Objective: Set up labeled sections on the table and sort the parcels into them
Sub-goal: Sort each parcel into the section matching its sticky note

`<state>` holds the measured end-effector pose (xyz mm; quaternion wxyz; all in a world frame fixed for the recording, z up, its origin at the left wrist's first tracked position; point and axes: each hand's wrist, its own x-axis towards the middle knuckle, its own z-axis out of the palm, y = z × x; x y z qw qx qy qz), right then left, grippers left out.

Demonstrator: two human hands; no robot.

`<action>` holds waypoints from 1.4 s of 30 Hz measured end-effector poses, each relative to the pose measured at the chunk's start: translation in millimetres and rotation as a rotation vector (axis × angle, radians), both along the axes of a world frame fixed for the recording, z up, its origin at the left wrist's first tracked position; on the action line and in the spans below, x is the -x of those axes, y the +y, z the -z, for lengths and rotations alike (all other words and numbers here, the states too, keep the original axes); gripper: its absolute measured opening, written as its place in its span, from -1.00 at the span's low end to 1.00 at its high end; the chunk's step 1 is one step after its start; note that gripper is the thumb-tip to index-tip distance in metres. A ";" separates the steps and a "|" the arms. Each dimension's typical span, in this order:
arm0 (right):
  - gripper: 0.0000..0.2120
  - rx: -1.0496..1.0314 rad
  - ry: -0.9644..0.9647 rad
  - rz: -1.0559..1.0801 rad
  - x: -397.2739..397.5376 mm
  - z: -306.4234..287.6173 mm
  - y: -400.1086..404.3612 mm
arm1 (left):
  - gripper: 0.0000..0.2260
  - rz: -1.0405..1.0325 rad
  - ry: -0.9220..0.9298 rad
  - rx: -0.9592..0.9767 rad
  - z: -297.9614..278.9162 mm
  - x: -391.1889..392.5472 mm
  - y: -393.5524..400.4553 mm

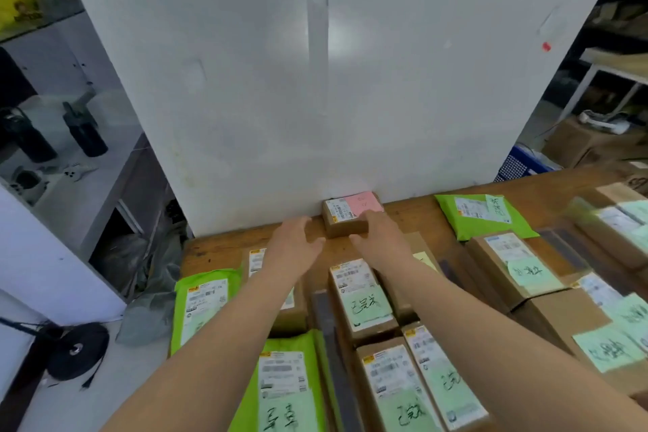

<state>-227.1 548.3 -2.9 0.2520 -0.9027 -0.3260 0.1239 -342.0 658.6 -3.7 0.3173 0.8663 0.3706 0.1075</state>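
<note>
At the centre of the frame a small brown box with a pink note sits on the wooden table, against the white board. The left hand hovers just left of it, fingers spread and holding nothing. The right hand rests its relaxed fingers on the box's right side; more parcels with green notes fill the lower right.

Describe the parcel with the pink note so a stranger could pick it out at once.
Start at the big white board standing at the far edge of the wooden table. The small brown box sits right against its base, between the left hand and right hand. It alone carries a pink note; neighbouring parcels have green ones.
</note>
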 end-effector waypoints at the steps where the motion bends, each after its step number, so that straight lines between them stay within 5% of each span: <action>1: -0.53 0.006 -0.001 -0.011 -16.7 2.6 -2.9 | -0.57 -0.010 0.013 -0.004 0.7 -13.7 -6.7; 13: -0.67 0.102 0.145 -0.225 -168.0 58.1 31.8 | -0.62 -0.252 0.185 0.107 64.1 -140.2 -0.1; 19: -0.57 0.101 0.302 -0.180 -202.8 103.0 65.9 | -0.50 -0.537 0.013 0.355 109.9 -172.3 22.1; 23: -0.59 0.102 0.310 -0.183 -208.5 113.8 73.6 | -0.63 -0.578 -0.105 0.402 128.1 -174.6 20.0; 30: -0.43 -0.125 0.457 -0.105 -202.4 76.8 63.8 | -0.45 -0.692 -0.366 0.435 87.2 -159.2 8.8; 35: -0.54 -0.279 0.559 -0.053 -182.8 34.5 28.6 | -0.69 -0.682 -0.594 0.458 43.8 -135.4 -12.2; 40: -0.21 -0.426 0.659 -0.011 -145.5 -11.2 -34.4 | -0.73 -0.533 -0.734 0.530 -0.6 -95.7 -48.3; 42: -0.26 -0.500 0.761 -0.003 -125.5 -30.0 -66.6 | -0.75 -0.457 -0.732 0.521 -17.1 -77.6 -67.2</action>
